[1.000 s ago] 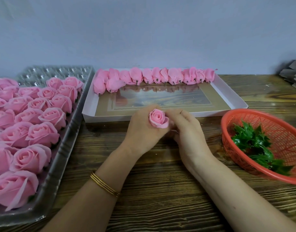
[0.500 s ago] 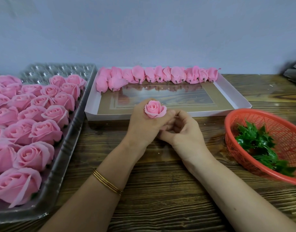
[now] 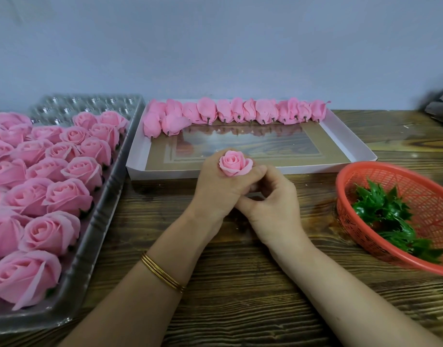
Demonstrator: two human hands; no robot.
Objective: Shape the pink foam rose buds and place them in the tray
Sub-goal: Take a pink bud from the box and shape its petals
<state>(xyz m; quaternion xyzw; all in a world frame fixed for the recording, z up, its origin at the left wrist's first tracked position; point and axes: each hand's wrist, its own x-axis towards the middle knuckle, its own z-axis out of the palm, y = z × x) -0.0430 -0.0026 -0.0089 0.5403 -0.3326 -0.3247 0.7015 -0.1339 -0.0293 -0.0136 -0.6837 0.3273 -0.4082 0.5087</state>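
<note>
The rose bud stands upright in our left hand, whose fingers curl round its base, just over the near rim of the white box; a second ago it leaned toward our right hand, whose fingertips worked its outer petals; that hand has now dropped below the bloom, fingers curled against the left, and we cannot tell whether they grip anything; the petals look opened, so we judge shaping nearly done; the clear tray of finished roses lies left, with free cups at its far end.

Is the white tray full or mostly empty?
Mostly empty: buds lie only along the far edge of the white tray; the rest of its floor is bare.
</note>
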